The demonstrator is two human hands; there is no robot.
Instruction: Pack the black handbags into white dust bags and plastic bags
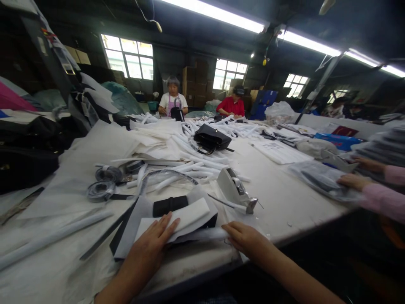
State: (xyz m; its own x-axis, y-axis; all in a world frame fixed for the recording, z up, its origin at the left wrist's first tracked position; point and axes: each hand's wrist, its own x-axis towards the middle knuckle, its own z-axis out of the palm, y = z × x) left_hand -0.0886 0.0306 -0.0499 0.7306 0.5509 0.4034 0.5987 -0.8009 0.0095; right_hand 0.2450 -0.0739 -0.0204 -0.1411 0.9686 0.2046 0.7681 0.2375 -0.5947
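Note:
My left hand (151, 244) lies flat with fingers stretched out on a white foam sheet (186, 216) that wraps a black strap (170, 205) near the table's front edge. My right hand (244, 237) rests at the right end of the same bundle, fingers curled onto a rolled white foam tube (207, 233). A grey tape dispenser (234, 189) stands just beyond my right hand.
Coiled black straps (104, 181) and several white foam tubes (190, 164) lie further back, with a black handbag (211, 138) mid-table. A co-worker's hands in pink sleeves (363, 181) handle a plastic bag at right. Two people sit at the far end.

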